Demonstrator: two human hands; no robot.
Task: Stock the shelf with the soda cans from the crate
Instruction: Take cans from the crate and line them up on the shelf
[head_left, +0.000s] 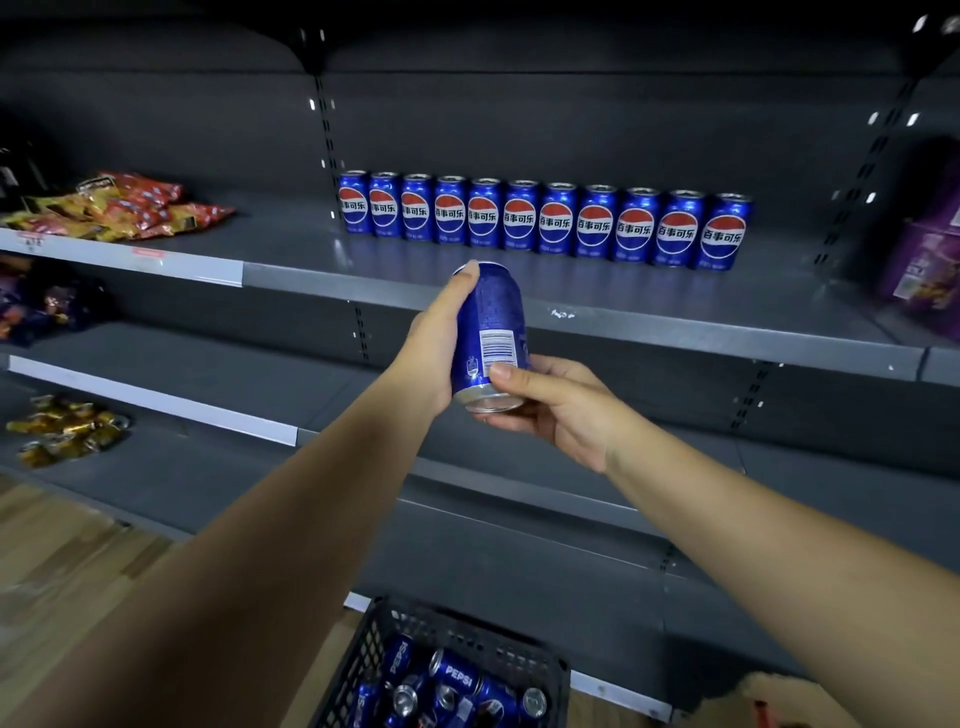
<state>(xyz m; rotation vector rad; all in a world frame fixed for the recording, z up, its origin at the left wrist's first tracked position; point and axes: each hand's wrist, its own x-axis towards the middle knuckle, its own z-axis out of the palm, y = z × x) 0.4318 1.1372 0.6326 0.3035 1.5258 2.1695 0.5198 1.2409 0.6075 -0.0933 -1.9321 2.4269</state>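
- In front of the row of cans (556, 221) on the shelf (675, 332), one can (491, 332) sits tilted in both hands.
- The left hand (436, 343) wraps its side; the right hand (556, 400) pinches the base.
- Rigid, slick, likely full and heavy: grip the sidewall.

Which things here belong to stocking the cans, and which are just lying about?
Job: can held in left hand and right hand; row of cans on shelf; crate of loose cans.
Lying about: red snack packets; purple box; gold-wrapped sweets.
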